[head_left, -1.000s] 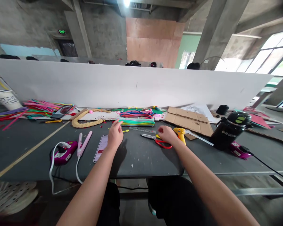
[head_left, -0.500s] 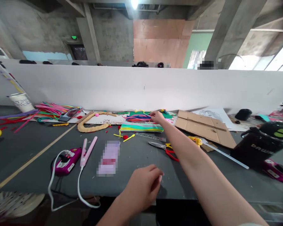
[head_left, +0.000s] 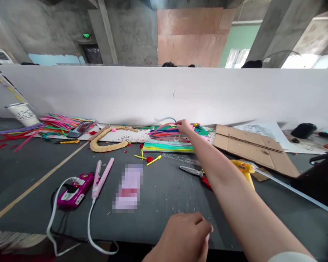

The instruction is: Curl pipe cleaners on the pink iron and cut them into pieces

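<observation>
At the back of the table, my right hand (head_left: 183, 125) is closed in a pinch on a blue pipe cleaner (head_left: 168, 118) that arcs up to the left. Below it lies a loose pile of pink, red and blue pipe cleaners (head_left: 164, 133). In front of that is a stack of green, white and yellow ones (head_left: 168, 146). My left hand (head_left: 184, 234) is at the table's front edge, fingers curled in, with nothing visible in them. Red-handled scissors (head_left: 191, 171) lie partly under my right forearm, beside a clear ruler (head_left: 180, 158).
To the left are a pink hair straightener (head_left: 102, 178), a magenta power strip (head_left: 76, 191) and a straw-coloured curved form (head_left: 104, 146). A yellow glue gun (head_left: 243, 167), flat cardboard (head_left: 251, 147) and a black bag-like object (head_left: 325, 182) lie right. A white partition (head_left: 112, 91) stands behind.
My right hand has lifted slightly from the pile, drawing up the blue pipe cleaner. My left hand has shifted lower and to the right in view. The view has tilted down a little.
</observation>
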Tool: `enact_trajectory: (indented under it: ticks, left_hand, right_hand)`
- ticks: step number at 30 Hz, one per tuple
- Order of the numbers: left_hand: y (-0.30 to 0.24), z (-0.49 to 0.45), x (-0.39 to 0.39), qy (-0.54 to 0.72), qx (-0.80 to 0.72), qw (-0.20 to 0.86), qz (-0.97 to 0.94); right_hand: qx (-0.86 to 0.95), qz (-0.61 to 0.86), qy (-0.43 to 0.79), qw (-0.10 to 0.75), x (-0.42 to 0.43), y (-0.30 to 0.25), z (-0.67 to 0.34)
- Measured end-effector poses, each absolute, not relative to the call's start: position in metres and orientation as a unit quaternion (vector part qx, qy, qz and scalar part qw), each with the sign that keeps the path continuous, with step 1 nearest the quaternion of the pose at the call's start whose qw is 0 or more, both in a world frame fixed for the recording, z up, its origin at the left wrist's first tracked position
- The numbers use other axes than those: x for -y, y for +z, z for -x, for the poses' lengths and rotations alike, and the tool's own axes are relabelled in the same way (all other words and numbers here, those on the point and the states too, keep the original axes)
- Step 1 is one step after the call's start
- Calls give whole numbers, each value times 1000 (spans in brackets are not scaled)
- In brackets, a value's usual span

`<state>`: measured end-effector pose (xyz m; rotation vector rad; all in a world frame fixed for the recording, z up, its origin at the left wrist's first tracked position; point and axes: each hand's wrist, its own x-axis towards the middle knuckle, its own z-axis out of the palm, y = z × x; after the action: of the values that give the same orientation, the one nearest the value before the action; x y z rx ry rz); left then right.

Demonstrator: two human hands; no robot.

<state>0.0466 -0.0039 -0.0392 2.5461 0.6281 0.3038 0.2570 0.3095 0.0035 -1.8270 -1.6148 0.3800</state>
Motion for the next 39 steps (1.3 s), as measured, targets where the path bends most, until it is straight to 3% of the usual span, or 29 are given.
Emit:
enact_trajectory:
  ticks: [16, 24, 30, 36, 39]
  left_hand:
    - [-36, -46, 8, 95, -237, 274, -927]
    - [-42, -49, 10, 113, -247, 272, -923]
    - [-28, -45, 5, 163, -274, 307, -897]
    - [-11, -20, -32, 471, -433, 358, -680]
    - [-4, -13, -54, 532, -453, 458, -550]
  right_hand:
    - [441, 563, 293, 634, -305, 11, -265]
    - [312, 446, 291, 787, -308, 60, -273]
    - [293, 424, 328, 792, -283, 68, -264]
    - [403, 443, 445, 666, -201, 37, -215]
    - [449, 425, 501, 606, -150, 19, -187]
